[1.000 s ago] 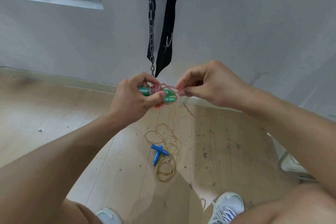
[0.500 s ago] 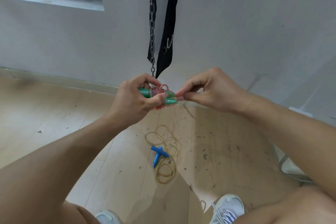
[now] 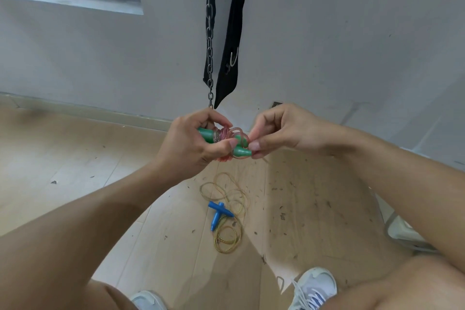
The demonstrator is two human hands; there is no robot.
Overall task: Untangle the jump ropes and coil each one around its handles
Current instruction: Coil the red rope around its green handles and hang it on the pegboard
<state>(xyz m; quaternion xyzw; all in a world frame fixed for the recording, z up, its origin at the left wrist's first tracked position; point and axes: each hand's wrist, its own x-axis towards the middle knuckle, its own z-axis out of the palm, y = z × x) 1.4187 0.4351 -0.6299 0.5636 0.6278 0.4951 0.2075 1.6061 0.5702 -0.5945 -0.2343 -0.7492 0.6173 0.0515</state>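
My left hand [image 3: 191,143] grips the two green handles [image 3: 240,152] of a jump rope, held together at chest height. Its clear pink rope [image 3: 230,133] is wound in tight coils around the handles. My right hand [image 3: 279,131] pinches the last loop of pink rope at the handles' right end. On the wooden floor below lies a second jump rope: a yellow rope [image 3: 230,211] in loose loops with its two blue handles [image 3: 219,214] crossed over each other.
A chain [image 3: 210,33] and a black strap [image 3: 232,33] hang against the white wall just beyond my hands. My shoes [image 3: 314,287] stand at the bottom. A white object [image 3: 402,234] sits on the floor at the right. Debris dots the floor.
My right hand has shifted slightly while working the pink rope's end at the handles. The left hand keeps its grip, and the yellow rope has not moved.
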